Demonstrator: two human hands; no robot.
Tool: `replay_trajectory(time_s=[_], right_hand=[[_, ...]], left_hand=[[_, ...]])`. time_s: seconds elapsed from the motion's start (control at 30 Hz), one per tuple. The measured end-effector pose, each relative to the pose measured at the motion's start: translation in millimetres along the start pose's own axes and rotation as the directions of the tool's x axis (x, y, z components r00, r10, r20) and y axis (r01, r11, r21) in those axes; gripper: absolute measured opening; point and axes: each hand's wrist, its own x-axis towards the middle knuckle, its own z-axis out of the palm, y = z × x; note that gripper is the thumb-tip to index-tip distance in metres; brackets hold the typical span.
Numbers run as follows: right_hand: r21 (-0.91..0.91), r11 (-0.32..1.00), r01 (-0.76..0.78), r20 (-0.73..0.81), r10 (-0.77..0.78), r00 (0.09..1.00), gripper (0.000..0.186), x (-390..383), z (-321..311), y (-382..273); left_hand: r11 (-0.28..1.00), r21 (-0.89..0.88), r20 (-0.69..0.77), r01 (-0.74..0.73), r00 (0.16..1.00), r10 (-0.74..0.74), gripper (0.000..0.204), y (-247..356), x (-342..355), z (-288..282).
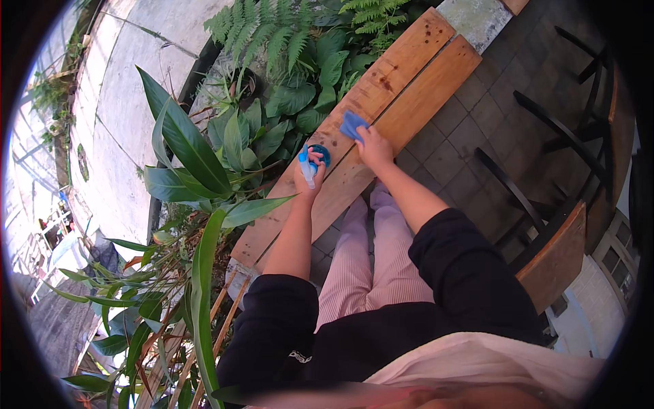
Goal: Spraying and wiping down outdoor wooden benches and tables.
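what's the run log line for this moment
left hand: holds spray bottle | right hand: presses blue cloth on wooden bench

I log: under my right fingers (368,138), soft matt blue cloth (352,125); in my left fingers (315,162), glossy blue plastic spray bottle (315,160); beneath both, the surface (409,75), stained, grainy wood planks.

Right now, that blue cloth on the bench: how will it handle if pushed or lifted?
Probably floppy: the blue cloth lies crumpled under the right hand, not flat. Likely light, since it is thin and small beside the hand. It should slide rather than roll on the smooth wooden bench, bunching if pushed from one edge.
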Motion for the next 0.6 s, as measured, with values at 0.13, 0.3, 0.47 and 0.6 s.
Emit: replay_trajectory(time_s=[0.13,0.3,0.47,0.6], right_hand=[[0.079,0.997,-0.014,0.177,0.0,0.984,0.034,-74.3,7.8,-13.3],[0.315,0.949,-0.007,0.267,-0.082,0.96,0.035,-67.9,-33.8,20.6],[0.25,0.958,-0.142,0.068,0.129,0.989,0.034,-70.5,-95.8,85.4],[0.255,0.948,-0.189,-0.04,0.205,0.978,0.034,-87.8,-113.7,127.5]], left_hand=[[0.996,0.07,-0.036,0.055,0.998,-0.052,0.032,22.5,-3.7,2.3],[0.994,0.112,-0.106,-0.003,0.994,0.015,0.054,21.1,-19.4,-3.4],[0.934,-0.214,-0.166,0.285,0.932,-0.322,0.056,28.0,-35.2,18.0],[0.992,-0.126,-0.317,0.019,0.946,-0.059,0.04,11.5,-51.2,26.2]])
